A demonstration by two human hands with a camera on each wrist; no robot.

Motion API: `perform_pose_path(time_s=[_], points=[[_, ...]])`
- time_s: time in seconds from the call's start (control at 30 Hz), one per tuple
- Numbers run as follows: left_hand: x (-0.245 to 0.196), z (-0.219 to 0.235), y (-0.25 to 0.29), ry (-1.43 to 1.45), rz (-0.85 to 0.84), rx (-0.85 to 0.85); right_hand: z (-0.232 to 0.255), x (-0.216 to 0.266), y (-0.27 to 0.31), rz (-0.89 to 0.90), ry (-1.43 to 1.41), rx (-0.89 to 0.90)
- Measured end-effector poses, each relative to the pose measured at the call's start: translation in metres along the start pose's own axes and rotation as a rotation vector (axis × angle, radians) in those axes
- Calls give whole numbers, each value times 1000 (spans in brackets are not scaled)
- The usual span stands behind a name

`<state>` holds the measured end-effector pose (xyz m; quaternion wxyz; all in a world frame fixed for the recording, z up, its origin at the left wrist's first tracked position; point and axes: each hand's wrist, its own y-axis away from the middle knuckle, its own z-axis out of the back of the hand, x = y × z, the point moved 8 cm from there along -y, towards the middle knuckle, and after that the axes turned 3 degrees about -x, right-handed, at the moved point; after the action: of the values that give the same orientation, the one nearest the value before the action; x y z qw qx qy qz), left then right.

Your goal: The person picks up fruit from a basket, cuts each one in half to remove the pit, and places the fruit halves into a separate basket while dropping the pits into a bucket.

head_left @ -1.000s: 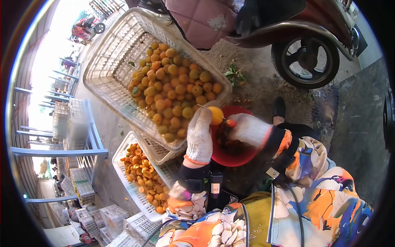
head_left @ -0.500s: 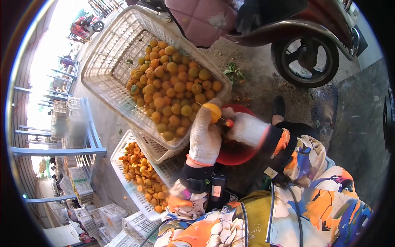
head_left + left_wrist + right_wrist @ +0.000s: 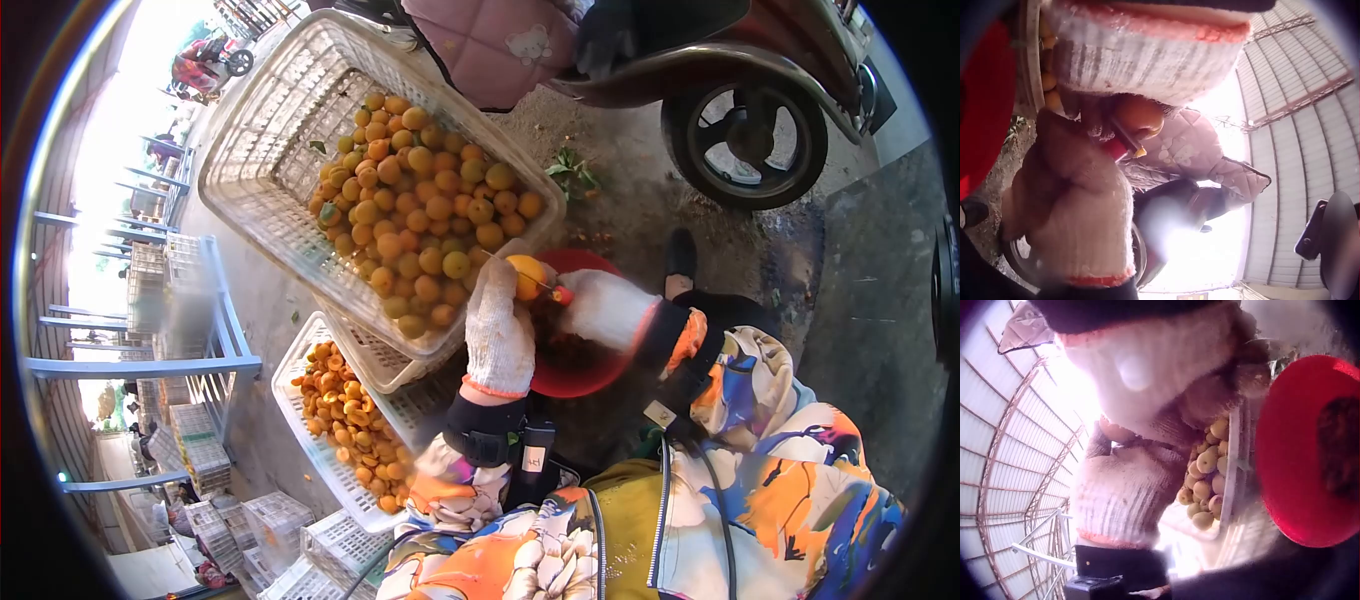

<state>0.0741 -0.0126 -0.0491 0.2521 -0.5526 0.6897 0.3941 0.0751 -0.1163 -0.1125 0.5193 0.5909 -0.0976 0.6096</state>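
White knitted gloves with orange cuffs cover both hands. An orange apricot (image 3: 526,278) is gripped between the thumb and fingers of my left hand (image 3: 500,338), just off the near corner of the large crate. My right hand (image 3: 604,312) holds a small knife by its red handle (image 3: 563,296). The blade (image 3: 1125,134) lies against the apricot (image 3: 1140,115) in the left wrist view. Both hands work close together over a red basin (image 3: 578,378) with dark bits inside. In the right wrist view the gloves hide the knife and most of the fruit.
A large white crate (image 3: 250,190) of whole apricots (image 3: 420,210) stands ahead, stacked on another. Lower left, a white crate (image 3: 290,385) holds halved apricots (image 3: 345,410). A scooter (image 3: 745,150) is parked at upper right. Blue metal frames (image 3: 150,368) and more crates (image 3: 275,525) are at left.
My left hand has shifted slightly right, still gripping the apricot. The fruit moved a little left, then back right, against the blade. My right hand keeps the knife at nearly the same spot.
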Motion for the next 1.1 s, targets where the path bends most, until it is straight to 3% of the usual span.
perform_pose_path(time_s=[0.07,0.13,0.17,0.23,0.27,0.33,0.37,0.47,0.57,0.63,0.7,0.73,0.8,0.83,0.9,0.97,1.03,1.07,1.1], points=[[3,-4,-3,-11,4,0,3,-6,-4,49,5,-31],[-1,2,-3,-383,-109,-125,7,-1,5,-6,-192,-25],[-3,2,-3,-384,-109,-127,8,2,8,-5,-192,-23],[-17,0,-1,-775,-196,-129,14,13,16,41,-174,-46],[-24,-1,1,-820,-213,-140,14,19,22,41,-171,-42],[-28,-10,6,-874,-236,-123,35,46,38,210,21,-309],[-28,-15,9,-929,-258,-103,30,37,30,209,22,-308],[-19,-9,9,-888,-195,-98,25,29,16,291,41,-359],[-17,-6,6,-765,-151,-45,30,47,31,163,81,-213],[-16,-7,8,-675,-137,-7,35,54,36,355,-56,-287],[-15,-8,10,-424,-52,-46,42,57,40,285,-12,-300],[-18,-9,12,-422,-53,-50,45,57,42,214,28,-313],[-17,-14,12,-498,22,-2,43,56,42,283,107,-355],[-13,-13,12,-497,20,-1,44,57,44,347,181,-403],[-19,-14,16,-649,-218,-30,42,54,42,367,193,-404],[-15,-13,18,-625,-167,-46,41,57,44,387,210,-400],[-23,-15,19,-768,-331,-7,42,58,43,312,249,-362],[-25,-14,20,-766,-334,-10,43,61,44,315,252,-360],[-24,-15,21,-617,-230,2,43,62,45,317,141,-344]])
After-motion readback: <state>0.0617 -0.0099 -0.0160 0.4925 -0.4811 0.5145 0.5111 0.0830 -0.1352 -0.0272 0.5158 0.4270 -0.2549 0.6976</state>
